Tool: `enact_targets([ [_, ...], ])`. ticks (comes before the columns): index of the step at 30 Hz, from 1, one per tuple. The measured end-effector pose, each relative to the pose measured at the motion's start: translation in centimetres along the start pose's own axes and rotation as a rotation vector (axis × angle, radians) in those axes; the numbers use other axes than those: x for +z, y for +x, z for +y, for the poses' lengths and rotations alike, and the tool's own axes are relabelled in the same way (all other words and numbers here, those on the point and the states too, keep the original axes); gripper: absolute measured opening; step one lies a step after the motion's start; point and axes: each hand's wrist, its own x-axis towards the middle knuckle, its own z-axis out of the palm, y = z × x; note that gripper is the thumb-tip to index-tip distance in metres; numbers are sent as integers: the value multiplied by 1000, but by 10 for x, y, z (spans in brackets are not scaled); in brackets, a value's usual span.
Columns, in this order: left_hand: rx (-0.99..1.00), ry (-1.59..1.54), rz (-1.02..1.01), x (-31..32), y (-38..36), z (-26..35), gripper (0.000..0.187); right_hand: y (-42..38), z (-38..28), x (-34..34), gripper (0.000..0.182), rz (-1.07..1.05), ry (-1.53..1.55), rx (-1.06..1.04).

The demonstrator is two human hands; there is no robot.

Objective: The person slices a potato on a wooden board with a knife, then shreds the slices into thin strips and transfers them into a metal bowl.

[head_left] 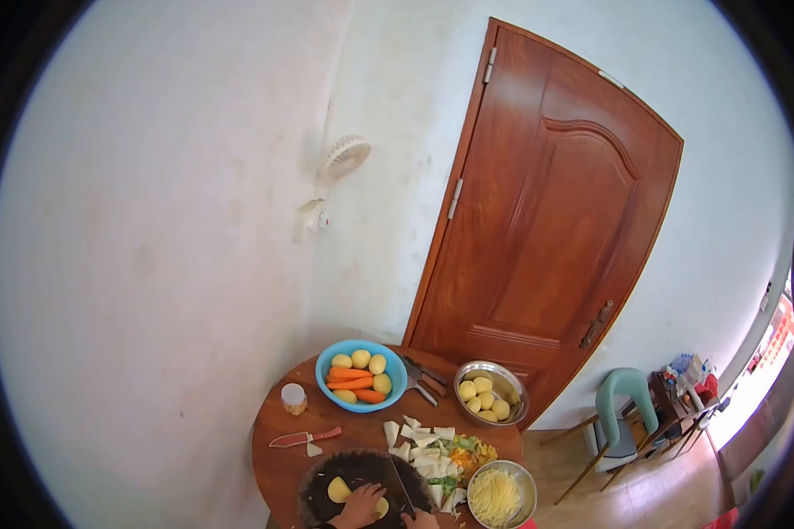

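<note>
On a dark round chopping board (358, 465) at the bottom of the view, my left hand (360, 507) rests with its fingers curled on a peeled potato piece (381, 508). Another pale yellow potato piece (339, 489) lies on the board to the left of that hand. My right hand (422, 520), partly cut off by the lower edge, grips a kitchen knife (400, 483). Its blade points away from me over the right side of the board, beside the held potato piece.
The round wooden table (278, 458) carries a blue basin (325, 351) of potatoes and carrots, a steel bowl (513, 382) of potatoes, a bowl of shreds (496, 498), a lidded jar (294, 399), a red-handled peeler (307, 437), several knives (428, 377) and vegetable scraps (428, 458).
</note>
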Motion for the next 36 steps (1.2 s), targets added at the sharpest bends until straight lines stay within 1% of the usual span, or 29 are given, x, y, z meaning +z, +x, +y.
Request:
enact_targets([
  [1, -1, -1, -13, 9, 0, -6, 69, 2, 6, -1, 33, -4, -21, 13],
  [3, 6, -32, -173, 24, 3, -16, 67, 2, 16, 0, 32, -13, -36, 32],
  [4, -39, -30, -322, 6, 6, -5, 67, -1, 21, 2, 31, 19, -75, 17],
  [5, -43, -31, -333, 7, 6, -5, 67, -2, 28, 5, 30, 49, -113, 2],
  [7, -65, 24, -443, 11, 5, -10, 63, -2, 47, 14, 29, 37, -81, 41],
  [8, -73, 23, -450, 12, 3, -10, 63, -3, 51, 15, 29, 29, -82, 41],
  [9, -161, -22, -459, 11, 3, -10, 58, -4, 47, 14, 29, 22, -84, 37],
  [10, -250, -68, -465, 12, 1, -10, 54, -9, 39, 11, 28, 45, -167, 23],
  [13, -341, -145, -538, 16, -2, -18, 48, -13, 38, 17, 26, 31, -181, 25],
  [14, -286, -74, -534, 16, -6, -17, 47, -17, 38, 18, 26, 19, -177, 31],
  [16, -280, -74, -553, 17, -8, -13, 47, -24, 33, 15, 27, 12, -170, -76],
  [17, -266, -73, -562, 19, -11, -12, 47, -25, 32, 14, 27, 2, -169, -71],
  [18, -310, -220, -624, 21, -6, -13, 45, -25, 31, 11, 29, -25, -186, -30],
  [19, -314, -226, -628, 23, -7, -10, 45, -24, 31, 8, 32, -48, -205, 10],
  [20, -451, -351, -542, 24, -6, -8, 44, -21, 33, 7, 32, -53, -207, 13],
  [21, -587, -473, -452, 21, -4, -4, 44, -17, 34, 7, 29, -29, -226, 61],
  [22, -674, -487, -351, 24, -5, -4, 43, -14, 36, 7, 26, -6, -245, 112],
  [23, -679, -491, -361, 25, -7, -3, 43, -13, 37, 9, 26, -13, -244, 121],
  [25, -552, -179, -156, 18, -11, 5, 43, -13, 38, 11, 25, -33, -245, 63],
  [26, -451, -47, -138, 16, -15, 11, 47, -16, 41, 14, 25, -46, -246, 77],
  [27, -458, -52, -154, 13, -19, 14, 47, -19, 41, 18, 25, -45, -275, 55],
  [29, -416, -27, -65, 9, -26, 16, 51, -23, 40, 23, 25, -50, -296, 34],
  [30, -427, -74, 10, 12, -31, 14, 52, -25, 40, 20, 25, -37, -255, -10],
  [31, -433, -77, 0, 11, -31, 14, 52, -27, 38, 16, 24, -25, -216, -51],
  [33, -507, -159, 18, 13, -30, 14, 48, -20, 32, 8, 24, -54, -257, -23],
  [34, -495, -170, 9, 15, -29, 13, 44, -20, 30, 7, 24, -70, -300, -8],
  [35, -502, -172, 0, 17, -31, 15, 44, -22, 28, 8, 24, -80, -299, -2],
  [36, -513, -165, -50, 17, -28, 16, 44, -21, 25, 9, 24, -70, -290, 17],
])
